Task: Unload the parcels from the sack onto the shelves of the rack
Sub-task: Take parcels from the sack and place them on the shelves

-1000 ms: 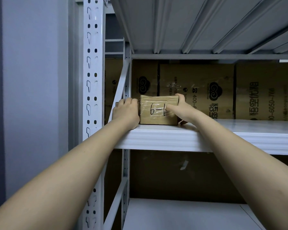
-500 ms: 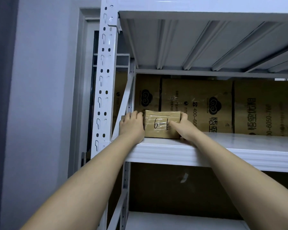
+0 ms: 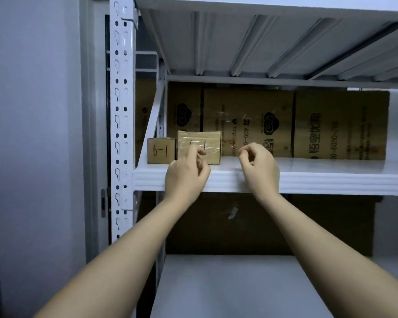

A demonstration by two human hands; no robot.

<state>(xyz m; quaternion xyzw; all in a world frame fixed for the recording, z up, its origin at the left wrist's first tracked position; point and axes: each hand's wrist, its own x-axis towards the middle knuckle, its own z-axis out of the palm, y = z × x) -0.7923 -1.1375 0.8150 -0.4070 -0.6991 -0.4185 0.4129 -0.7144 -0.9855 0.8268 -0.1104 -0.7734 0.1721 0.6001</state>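
Observation:
Two small cardboard parcels stand side by side at the left end of a white rack shelf (image 3: 308,180). The smaller parcel (image 3: 160,150) on the left reads "6-1". The taped parcel (image 3: 207,143) to its right is partly hidden behind my left hand (image 3: 186,173). My left hand hangs just in front of it with fingers loosely curled, holding nothing. My right hand (image 3: 260,168) is off to the right, in front of the shelf edge, also loosely curled and empty. The sack is out of view.
Large flattened cardboard sheets (image 3: 308,125) with printed logos line the back of the shelf. A perforated white upright post (image 3: 121,111) stands at the left. A lower shelf (image 3: 239,285) lies below, and the ribbed underside of another shelf (image 3: 262,42) is overhead.
Both hands have let go of the taped parcel and drawn back from the shelf. The smaller "6-1" parcel, earlier hidden by my left hand, now shows.

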